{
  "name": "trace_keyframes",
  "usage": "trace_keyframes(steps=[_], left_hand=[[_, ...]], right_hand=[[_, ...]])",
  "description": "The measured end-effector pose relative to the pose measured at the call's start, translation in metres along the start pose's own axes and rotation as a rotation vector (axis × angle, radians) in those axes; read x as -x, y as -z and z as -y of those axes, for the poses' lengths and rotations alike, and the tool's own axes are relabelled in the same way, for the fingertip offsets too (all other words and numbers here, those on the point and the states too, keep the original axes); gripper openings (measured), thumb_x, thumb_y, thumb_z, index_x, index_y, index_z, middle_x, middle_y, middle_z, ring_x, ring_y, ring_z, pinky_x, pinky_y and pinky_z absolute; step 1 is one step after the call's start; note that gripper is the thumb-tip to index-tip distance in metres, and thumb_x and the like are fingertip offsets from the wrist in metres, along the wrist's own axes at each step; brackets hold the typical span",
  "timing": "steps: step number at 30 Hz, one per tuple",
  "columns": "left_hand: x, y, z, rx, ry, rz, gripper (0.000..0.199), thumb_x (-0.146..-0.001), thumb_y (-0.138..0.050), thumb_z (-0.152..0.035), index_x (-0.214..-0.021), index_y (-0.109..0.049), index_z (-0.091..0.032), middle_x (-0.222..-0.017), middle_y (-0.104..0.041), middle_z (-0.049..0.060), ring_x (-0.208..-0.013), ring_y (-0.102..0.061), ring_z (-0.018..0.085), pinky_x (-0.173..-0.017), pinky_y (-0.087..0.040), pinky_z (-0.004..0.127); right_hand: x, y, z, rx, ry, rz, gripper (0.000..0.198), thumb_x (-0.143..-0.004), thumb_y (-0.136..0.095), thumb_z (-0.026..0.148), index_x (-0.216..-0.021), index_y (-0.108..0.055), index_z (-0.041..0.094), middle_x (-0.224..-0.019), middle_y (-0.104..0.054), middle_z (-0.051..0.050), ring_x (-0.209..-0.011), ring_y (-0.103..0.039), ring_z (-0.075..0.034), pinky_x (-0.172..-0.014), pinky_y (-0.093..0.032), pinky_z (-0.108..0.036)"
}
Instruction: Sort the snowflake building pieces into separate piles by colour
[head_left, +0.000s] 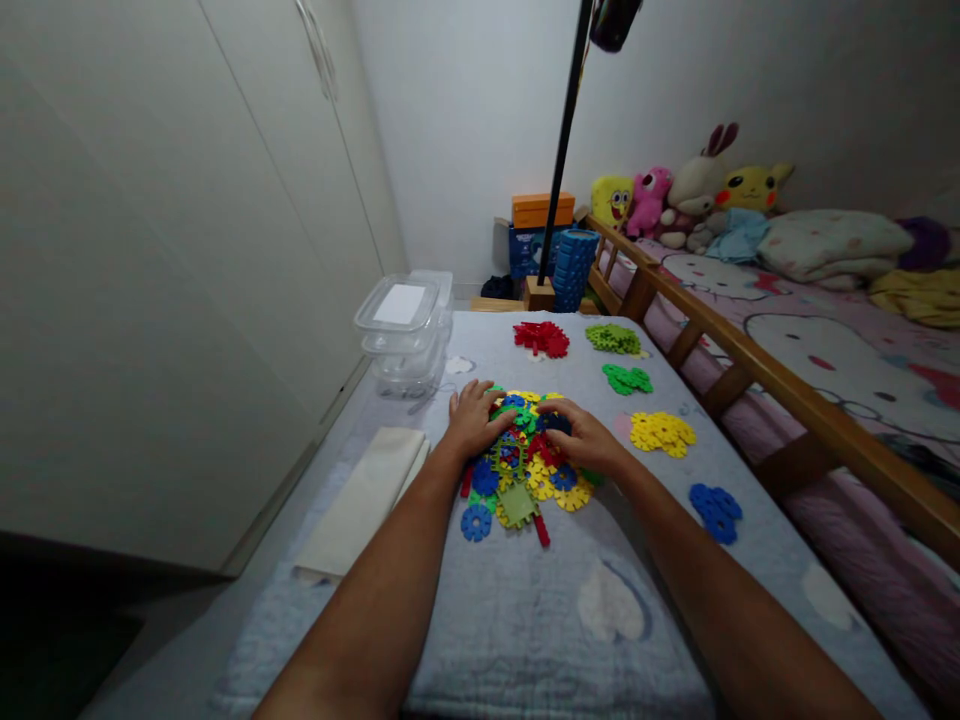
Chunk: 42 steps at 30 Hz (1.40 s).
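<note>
A mixed pile of plastic building pieces (517, 505) in red, yellow, blue and green lies on the cloth-covered table, some notched discs, some square. My left hand (474, 422) rests on the pile's left side with its fingers spread. On the right side, my right hand (589, 440) curves over the pieces, thumb and fingers apart, close to a red piece (546, 450). Its fingertips partly hide what they touch. Beyond and to the right lie sorted heaps: red (541, 339), light green (613, 338), green (628, 379), yellow (663, 434) and blue (716, 512).
Stacked clear plastic boxes (401, 335) stand at the table's back left. A folded cream cloth (364, 500) lies left of my left forearm. A wooden bed rail (720, 345) runs along the right side. Behind the table rises a black pole (564, 140) on a wooden base.
</note>
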<state>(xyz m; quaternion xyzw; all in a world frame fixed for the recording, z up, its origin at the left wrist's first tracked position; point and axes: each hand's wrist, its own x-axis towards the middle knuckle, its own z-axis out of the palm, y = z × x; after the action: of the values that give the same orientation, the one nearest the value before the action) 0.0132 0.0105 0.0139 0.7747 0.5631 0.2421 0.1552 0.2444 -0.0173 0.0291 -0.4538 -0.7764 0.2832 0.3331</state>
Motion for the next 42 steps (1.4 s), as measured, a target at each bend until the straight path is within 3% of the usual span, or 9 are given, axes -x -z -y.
trace_keyframes(steps=[3, 8, 13, 22, 27, 31, 34, 39, 42], left_hand=[[0.002, 0.001, -0.009, 0.01, -0.033, 0.063, 0.051, -0.088, -0.061, -0.052, -0.132, -0.058, -0.028, -0.15, -0.05, 0.009, -0.147, -0.029, 0.036, -0.117, -0.018, 0.064], [0.004, -0.003, -0.019, -0.022, -0.108, 0.111, 0.065, -0.079, -0.069, -0.052, -0.137, -0.054, -0.024, -0.139, -0.059, 0.012, -0.134, -0.048, 0.034, -0.115, -0.029, 0.055], [0.003, -0.004, -0.024, -0.025, -0.078, 0.075, 0.056, -0.079, -0.069, -0.041, -0.131, -0.058, -0.023, -0.131, -0.063, 0.011, -0.126, -0.054, 0.031, -0.111, -0.035, 0.048], [0.0, -0.006, -0.025, 0.031, -0.002, -0.043, 0.023, -0.081, -0.057, -0.02, -0.1, -0.07, -0.023, -0.107, -0.074, 0.004, -0.105, -0.066, 0.023, -0.102, -0.042, 0.039], [-0.001, -0.003, -0.019, 0.122, 0.036, -0.065, 0.02, -0.086, -0.05, -0.022, -0.089, -0.07, -0.021, -0.088, -0.074, 0.004, -0.087, -0.067, 0.021, -0.087, -0.048, 0.033], [-0.001, 0.0, -0.015, 0.314, 0.011, -0.111, 0.022, -0.085, -0.052, -0.029, -0.092, -0.07, -0.018, -0.088, -0.072, 0.004, -0.082, -0.064, 0.02, -0.08, -0.049, 0.031], [0.0, 0.002, -0.015, 0.461, -0.046, -0.056, 0.022, -0.082, -0.052, -0.028, -0.092, -0.07, -0.018, -0.084, -0.07, 0.002, -0.079, -0.063, 0.018, -0.077, -0.05, 0.029], [0.002, 0.004, -0.023, 0.555, -0.13, 0.076, 0.023, -0.081, -0.054, -0.03, -0.089, -0.072, -0.019, -0.088, -0.073, 0.002, -0.086, -0.066, 0.019, -0.085, -0.052, 0.031], [0.004, 0.01, -0.03, 0.553, -0.128, 0.05, 0.029, -0.087, -0.05, -0.037, -0.091, -0.073, -0.019, -0.091, -0.074, 0.003, -0.089, -0.067, 0.02, -0.087, -0.052, 0.033]], right_hand=[[0.015, -0.006, -0.012, 0.056, 0.02, -0.044, 0.059, -0.078, -0.066, 0.033, -0.134, -0.056, 0.019, -0.137, -0.057, -0.014, -0.129, -0.051, -0.027, -0.112, -0.037, -0.046], [0.024, -0.019, -0.023, 0.178, 0.011, -0.091, 0.072, -0.08, -0.067, 0.041, -0.145, -0.046, 0.017, -0.143, -0.052, -0.018, -0.134, -0.047, -0.032, -0.113, -0.035, -0.052], [0.023, -0.024, -0.022, 0.24, 0.041, -0.126, 0.064, -0.083, -0.062, 0.04, -0.141, -0.05, 0.016, -0.138, -0.057, -0.017, -0.129, -0.051, -0.032, -0.11, -0.039, -0.053], [0.021, -0.026, -0.021, 0.235, 0.067, -0.19, 0.053, -0.084, -0.062, 0.036, -0.132, -0.057, 0.015, -0.129, -0.061, -0.017, -0.121, -0.056, -0.03, -0.106, -0.044, -0.05], [0.022, -0.024, -0.021, 0.212, 0.071, -0.192, 0.052, -0.083, -0.062, 0.034, -0.132, -0.057, 0.016, -0.129, -0.062, -0.016, -0.121, -0.057, -0.029, -0.106, -0.044, -0.05], [0.022, -0.025, -0.021, 0.234, 0.084, -0.217, 0.051, -0.082, -0.063, 0.031, -0.13, -0.058, 0.017, -0.127, -0.063, -0.016, -0.119, -0.057, -0.029, -0.104, -0.045, -0.05], [0.022, -0.026, -0.02, 0.27, 0.098, -0.234, 0.049, -0.081, -0.062, 0.03, -0.129, -0.059, 0.017, -0.125, -0.064, -0.016, -0.118, -0.057, -0.03, -0.104, -0.045, -0.05], [0.022, -0.027, -0.019, 0.308, 0.093, -0.243, 0.049, -0.082, -0.06, 0.03, -0.13, -0.059, 0.016, -0.124, -0.065, -0.016, -0.117, -0.057, -0.03, -0.104, -0.044, -0.051], [0.023, -0.026, -0.016, 0.325, 0.109, -0.247, 0.047, -0.084, -0.059, 0.029, -0.129, -0.06, 0.016, -0.124, -0.065, -0.016, -0.116, -0.058, -0.03, -0.104, -0.043, -0.05]])
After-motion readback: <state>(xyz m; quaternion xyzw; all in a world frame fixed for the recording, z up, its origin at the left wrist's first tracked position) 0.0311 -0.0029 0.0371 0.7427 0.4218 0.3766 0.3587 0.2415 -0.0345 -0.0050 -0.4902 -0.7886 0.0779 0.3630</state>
